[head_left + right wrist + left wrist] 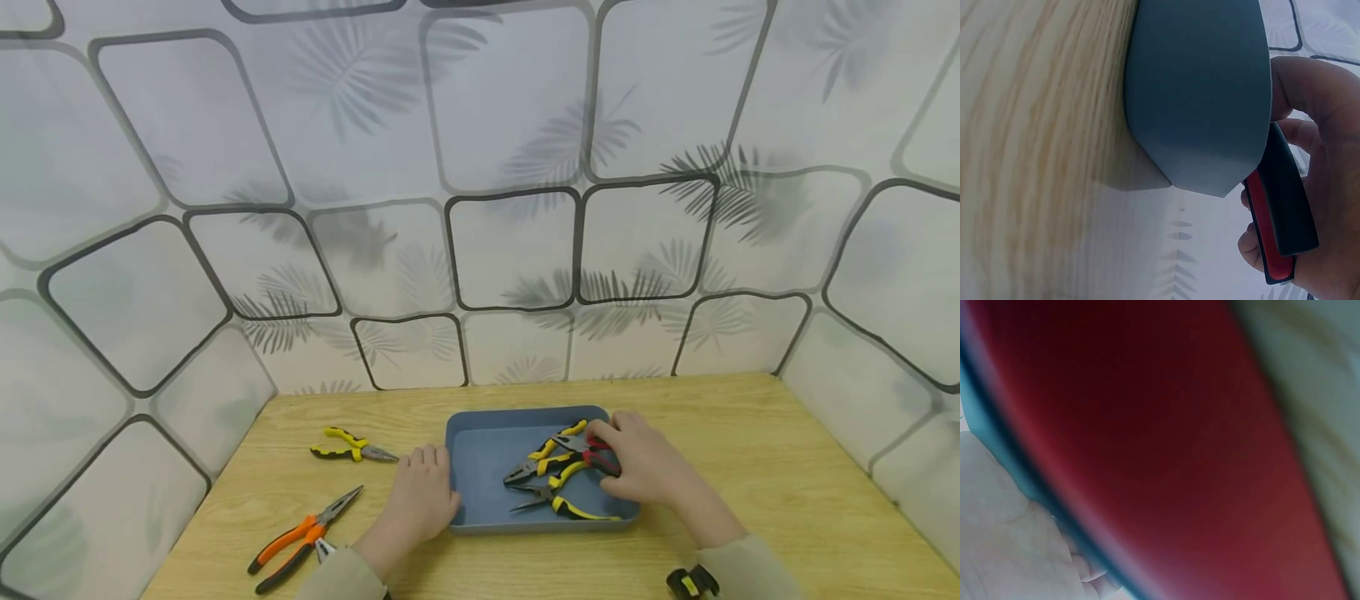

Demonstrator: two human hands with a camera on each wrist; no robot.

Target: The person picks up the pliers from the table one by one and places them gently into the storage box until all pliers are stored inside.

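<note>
My right hand (pixel 648 458) grips pliers with red and black handles (pixel 1288 212) at the right side of a blue-grey tray (pixel 476 454). Their grey jaws point left, above other pliers in the tray. Lying there are black-jawed pliers with yellow and black handles (pixel 536 465) and long-nose pliers with yellow and black handles (pixel 577 510). My left hand (pixel 422 492) rests against the tray's left wall, its fingers pointing away from me. In the left wrist view, a large blurred red thing (pixel 1166 450) covers most of the picture; part of the left palm (pixel 1004 531) shows at lower left.
Left of the tray, small yellow and black long-nose pliers (pixel 358 451) lie on the wooden table (pixel 712 417). Nearer are orange and black long-nose pliers (pixel 307 535). A silver tool tip (pixel 324 549) shows beside my left sleeve. A patterned curtain (pixel 517 250) surrounds the table.
</note>
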